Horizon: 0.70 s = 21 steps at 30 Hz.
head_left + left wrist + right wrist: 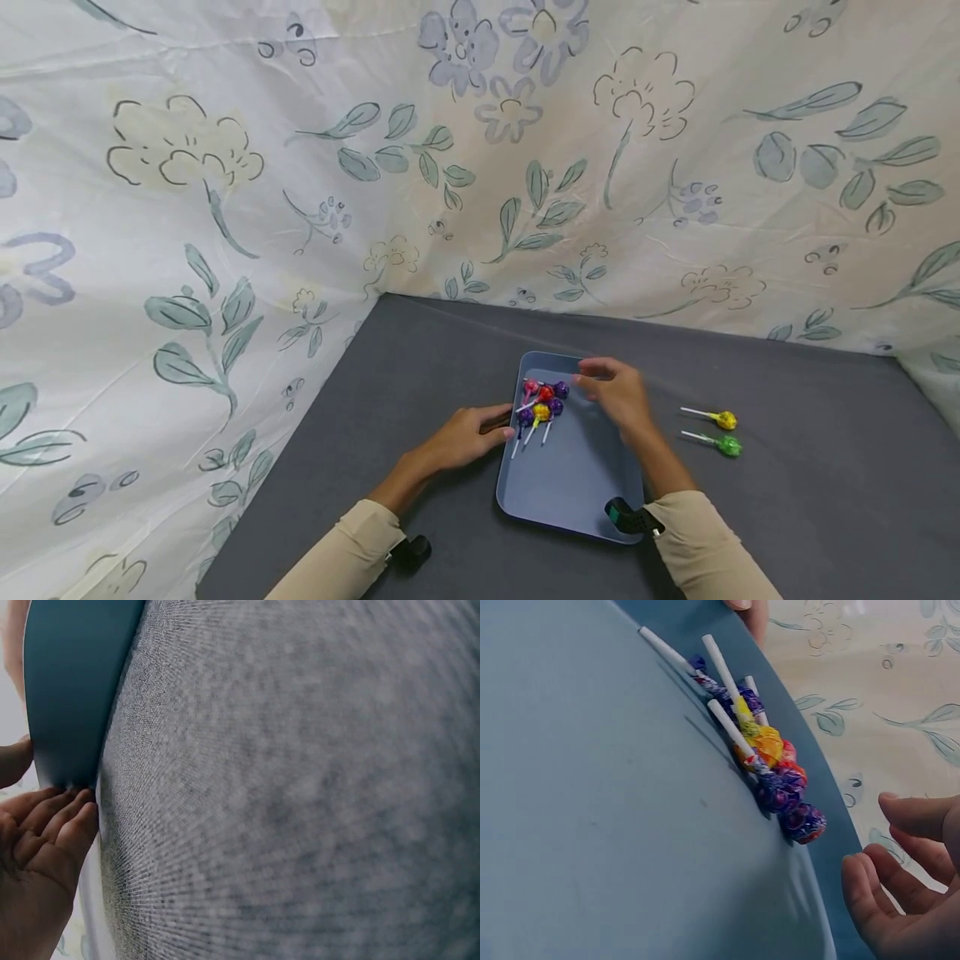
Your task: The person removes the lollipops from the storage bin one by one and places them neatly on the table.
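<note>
A blue-grey tray [585,487] lies on the dark cloth, with several wrapped lollipops gathered by its left wall. Among them are a yellow lollipop [541,412], a red lollipop [546,393], a pink lollipop [531,387] and purple ones, such as this purple lollipop [804,823]. My left hand [467,435] grips the tray's left side, thumb at the rim and fingers [67,817] against the outer wall. Over the tray's far right part, my right hand [615,392] is loosely curved, thumb and fingers apart, nothing between them. The purple lollipop at the group's right is nearest to it.
To the right of the tray, a yellow-wrapped lollipop [725,419] and a green-wrapped lollipop [727,446] lie on the dark cloth [832,483], sticks pointing left. A pale floral curtain [480,192] hangs behind and along the left. Each wrist wears a black strap.
</note>
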Each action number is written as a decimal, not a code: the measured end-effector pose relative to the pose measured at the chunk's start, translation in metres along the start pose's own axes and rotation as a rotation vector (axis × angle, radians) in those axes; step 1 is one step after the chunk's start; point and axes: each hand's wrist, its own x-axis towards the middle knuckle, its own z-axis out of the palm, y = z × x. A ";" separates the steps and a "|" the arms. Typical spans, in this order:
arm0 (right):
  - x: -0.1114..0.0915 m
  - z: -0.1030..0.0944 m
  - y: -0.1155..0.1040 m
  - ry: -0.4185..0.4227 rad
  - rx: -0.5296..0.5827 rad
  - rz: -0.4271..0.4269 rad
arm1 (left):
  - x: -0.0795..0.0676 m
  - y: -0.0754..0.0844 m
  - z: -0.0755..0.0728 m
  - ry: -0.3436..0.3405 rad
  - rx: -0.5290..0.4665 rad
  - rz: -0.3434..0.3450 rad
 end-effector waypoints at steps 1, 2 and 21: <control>0.000 0.001 0.000 -0.003 -0.005 -0.001 | 0.000 0.000 0.000 0.002 -0.002 -0.001; 0.000 0.003 0.000 -0.006 -0.015 -0.003 | 0.000 0.000 0.000 0.001 -0.003 -0.005; 0.010 0.019 0.002 -0.073 -0.128 0.020 | 0.001 -0.001 -0.001 -0.005 -0.006 -0.009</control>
